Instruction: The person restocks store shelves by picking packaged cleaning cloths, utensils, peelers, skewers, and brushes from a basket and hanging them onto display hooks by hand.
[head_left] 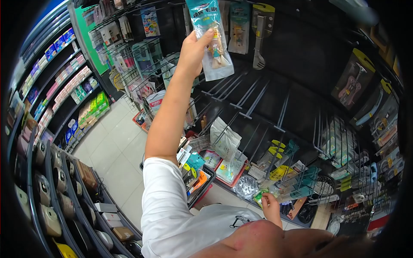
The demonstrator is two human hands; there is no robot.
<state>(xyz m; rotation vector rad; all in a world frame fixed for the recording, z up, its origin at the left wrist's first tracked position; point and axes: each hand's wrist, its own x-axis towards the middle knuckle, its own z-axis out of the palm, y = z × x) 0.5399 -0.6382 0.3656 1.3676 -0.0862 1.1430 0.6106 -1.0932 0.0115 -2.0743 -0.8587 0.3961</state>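
Note:
Raised high, my left hand (195,50) is closed around a packaged barbecue brush (218,62). Its clear packet has a teal top with white lettering, and my thumb presses on the front. It is in front of the hooks of a black wall display, beside a similar teal packet (239,32). Low down near my body, my right hand (272,209) has its fingers closed at a small green packet (260,196), whose contents I cannot make out. Close to that hand is a clear plastic-wrapped bundle (246,187).
Metal hooks (238,96) stick out from the display, several holding packaged kitchen tools. A slotted utensil (259,43) hangs above. A black crate (205,182) of goods stands below. Shelves of tissue packs (92,107) and a rack of boxed appliances (46,189) line the left side.

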